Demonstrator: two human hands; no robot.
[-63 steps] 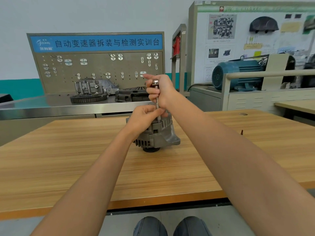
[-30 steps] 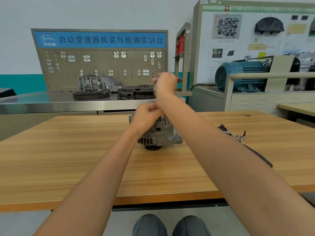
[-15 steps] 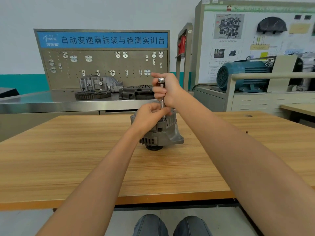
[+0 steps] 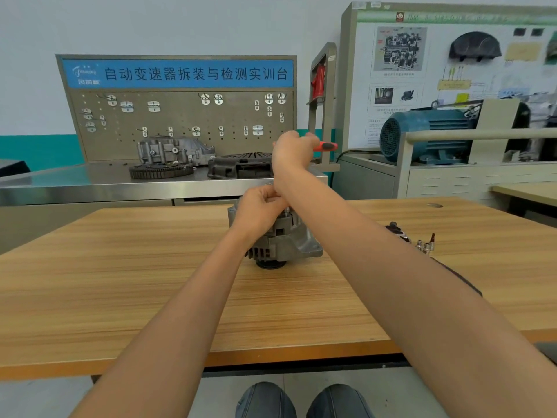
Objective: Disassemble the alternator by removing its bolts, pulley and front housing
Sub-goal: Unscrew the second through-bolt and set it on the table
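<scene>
table (image 4: 126, 291): we see a wood-grain top filling the lower half of the frame, orange edge band along the near side.
steel bench (image 4: 90, 184): behind the table, upper left of the frame; pegboard (image 4: 180, 116) with a blue sign stands on it, and a gearbox casting (image 4: 174, 152), a ring gear (image 4: 161, 171) and a black housing (image 4: 241, 167) sit on its top.
blue motor (image 4: 422, 134): upper right of the frame, on a cream cabinet, display board behind it.
alternator (image 4: 283, 239): centre of the frame, resting on the table with its dark pulley end down; grey finned body, mounting ear sticking out to the right. We see both forearms crossing in front of it.
right hand (image 4: 294, 150): raised above the alternator, just above frame centre, fingers curled round a ratchet handle (image 4: 325, 145); the red-and-black end pokes out to the right of the fist. Grip closed tight on the handle. We can't see the tool's shaft, it's hidden behind the wrist.
left hand (image 4: 260, 209): on top of the alternator, just below the right wrist, fingers curled in at the upper face. Grip narrow, pinching something small there; we cannot tell what, it's hidden by the fingers.
sockets and bits (image 4: 422, 244): small cluster on the table right of the alternator, just past the right forearm, well apart from the alternator.
knees (image 4: 301, 399): bottom centre of the frame, dark trousers, below the table edge.
</scene>
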